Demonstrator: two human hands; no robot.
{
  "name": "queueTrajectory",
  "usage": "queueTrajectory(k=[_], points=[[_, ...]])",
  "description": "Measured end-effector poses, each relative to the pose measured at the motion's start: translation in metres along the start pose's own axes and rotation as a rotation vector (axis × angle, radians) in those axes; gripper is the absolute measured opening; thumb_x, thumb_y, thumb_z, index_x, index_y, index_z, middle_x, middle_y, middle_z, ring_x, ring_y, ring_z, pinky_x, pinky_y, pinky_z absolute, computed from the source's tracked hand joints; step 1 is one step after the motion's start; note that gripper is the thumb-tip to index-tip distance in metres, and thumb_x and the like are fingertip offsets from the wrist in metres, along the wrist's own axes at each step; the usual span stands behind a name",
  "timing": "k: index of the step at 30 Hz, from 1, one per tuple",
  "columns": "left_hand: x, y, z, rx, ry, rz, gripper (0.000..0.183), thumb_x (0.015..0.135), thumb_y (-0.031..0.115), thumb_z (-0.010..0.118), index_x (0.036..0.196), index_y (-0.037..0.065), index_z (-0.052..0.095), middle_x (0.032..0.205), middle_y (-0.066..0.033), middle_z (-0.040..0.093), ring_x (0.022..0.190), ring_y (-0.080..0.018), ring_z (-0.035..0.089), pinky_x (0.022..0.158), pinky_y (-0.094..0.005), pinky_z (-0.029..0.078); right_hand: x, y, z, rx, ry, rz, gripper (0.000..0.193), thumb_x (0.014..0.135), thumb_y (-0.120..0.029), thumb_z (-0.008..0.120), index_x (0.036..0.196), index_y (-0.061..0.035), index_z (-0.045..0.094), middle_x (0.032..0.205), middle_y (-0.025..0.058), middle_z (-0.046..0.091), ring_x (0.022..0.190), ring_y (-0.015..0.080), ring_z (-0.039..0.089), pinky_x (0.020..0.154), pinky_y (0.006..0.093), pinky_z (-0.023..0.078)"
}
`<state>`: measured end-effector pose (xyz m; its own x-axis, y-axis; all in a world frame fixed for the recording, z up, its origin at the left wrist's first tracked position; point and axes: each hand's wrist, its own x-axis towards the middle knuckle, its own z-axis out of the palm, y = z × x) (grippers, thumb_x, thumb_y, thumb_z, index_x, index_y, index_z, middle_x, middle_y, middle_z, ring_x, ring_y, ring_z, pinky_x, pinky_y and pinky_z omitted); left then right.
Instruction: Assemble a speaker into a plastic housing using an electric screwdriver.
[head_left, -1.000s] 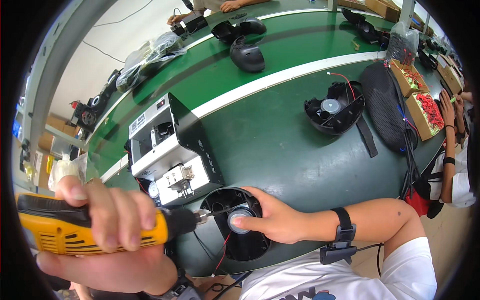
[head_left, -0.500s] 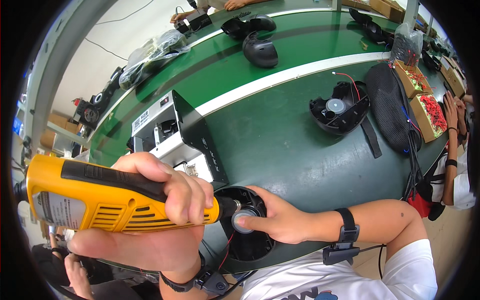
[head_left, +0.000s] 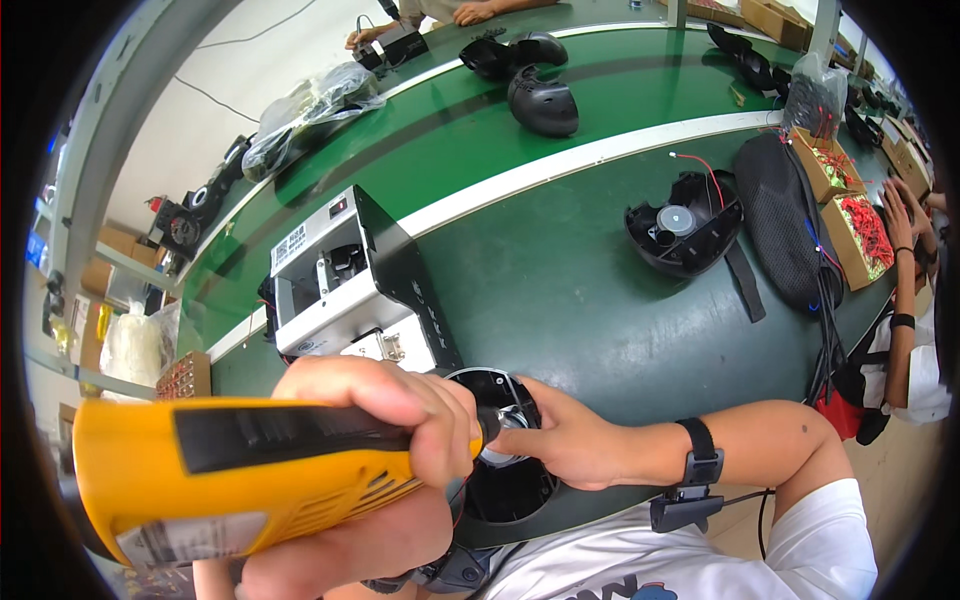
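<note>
My left fingers (head_left: 445,440) grip the heavy-looking drill (head_left: 255,490); at its tip, right fingers (head_left: 522,441) hold the light-looking shell (head_left: 508,497) by the edge.

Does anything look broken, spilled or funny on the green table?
Nothing looks spilled or broken. Only a red wire seems a bit odd: it sticks out from the open black plastic shell beside the black mesh pad, its pale end plugged into nothing.
</note>
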<state>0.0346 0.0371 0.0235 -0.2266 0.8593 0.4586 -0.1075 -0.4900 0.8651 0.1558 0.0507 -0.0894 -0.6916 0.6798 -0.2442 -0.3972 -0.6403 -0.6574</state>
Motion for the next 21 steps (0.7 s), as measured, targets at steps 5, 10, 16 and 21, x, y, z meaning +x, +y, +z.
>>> queueTrajectory(k=[5, 10, 16, 21], points=[[0.001, -0.004, 0.000, -0.049, -0.007, -0.015, 0.093, 0.067, 0.092, 0.044, 0.097, 0.004, 0.048, 0.059, 0.0009, 0.050, 0.045, -0.0120, 0.048, 0.050, -0.0293, 0.043, 0.000, 0.002, -0.005, -0.003, 0.003, 0.002, 0.045, 0.090, -0.007, 0.066, 0.129, 0.0023, 0.045, 0.114, 0.0084, 0.060, 0.103, 0.0125, 0.057, 0.092, 0.0302, 0.048], [0.005, -0.003, -0.006, -0.052, 0.028, -0.003, 0.091, 0.071, 0.091, 0.042, 0.100, 0.005, 0.047, 0.058, 0.0008, 0.047, 0.043, -0.0117, 0.045, 0.048, -0.0291, 0.043, 0.004, 0.008, -0.011, -0.046, -0.038, -0.035, 0.048, 0.091, -0.003, 0.063, 0.135, 0.0003, 0.042, 0.118, 0.0066, 0.059, 0.106, 0.0117, 0.057, 0.094, 0.0296, 0.047], [0.009, -0.002, -0.011, -0.060, 0.054, 0.009, 0.089, 0.075, 0.089, 0.040, 0.103, 0.005, 0.046, 0.056, 0.0008, 0.043, 0.041, -0.0105, 0.041, 0.044, -0.0272, 0.040, 0.005, 0.008, -0.013, -0.040, -0.061, -0.064, 0.050, 0.092, -0.008, 0.066, 0.135, 0.0011, 0.041, 0.120, 0.0058, 0.057, 0.108, 0.0108, 0.054, 0.097, 0.0288, 0.045], [0.008, 0.004, -0.011, -0.027, 0.070, 0.015, 0.088, 0.076, 0.088, 0.040, 0.104, 0.005, 0.046, 0.056, 0.0009, 0.044, 0.041, -0.0100, 0.042, 0.043, -0.0263, 0.039, 0.003, 0.006, -0.008, -0.022, -0.074, -0.045, 0.050, 0.092, -0.009, 0.066, 0.135, 0.0011, 0.041, 0.120, 0.0059, 0.057, 0.109, 0.0109, 0.053, 0.097, 0.0289, 0.044]])
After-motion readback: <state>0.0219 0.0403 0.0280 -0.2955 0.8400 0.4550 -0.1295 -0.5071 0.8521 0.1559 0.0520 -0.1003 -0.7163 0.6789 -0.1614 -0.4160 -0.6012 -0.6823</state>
